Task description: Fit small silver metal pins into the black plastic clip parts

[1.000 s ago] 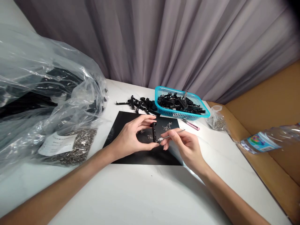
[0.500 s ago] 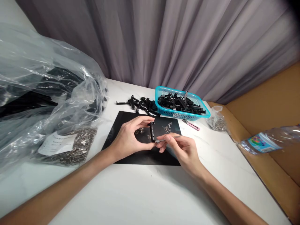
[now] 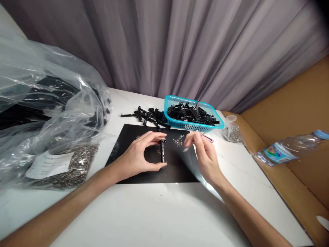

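Between the thumb and fingers of my left hand (image 3: 133, 154), a narrow black plastic part (image 3: 162, 151) with small metallic spots is held upright by its two ends. My right hand (image 3: 204, 154) pinches a slim silver tool (image 3: 186, 149), whose pale tip points down and left; its exact kind is unclear. That tip is apart from the black part, near a scatter of tiny metal pieces (image 3: 179, 140). More of these pieces lie partly hidden behind my left hand. Both hands are over a black mat (image 3: 144, 176) on the white table.
Behind the mat stands a blue basket (image 3: 167, 103) full of black parts, with a loose pile (image 3: 144, 115) to its left. A large clear bag (image 3: 84, 103) and a bag of metal pieces (image 3: 79, 164) are on the left. At right are a small bag (image 3: 232, 130) and plastic bottle (image 3: 280, 151).
My right hand has drawn the silver tool away from the black part, up and to the right. My left hand still grips the part. The view has shifted slightly.
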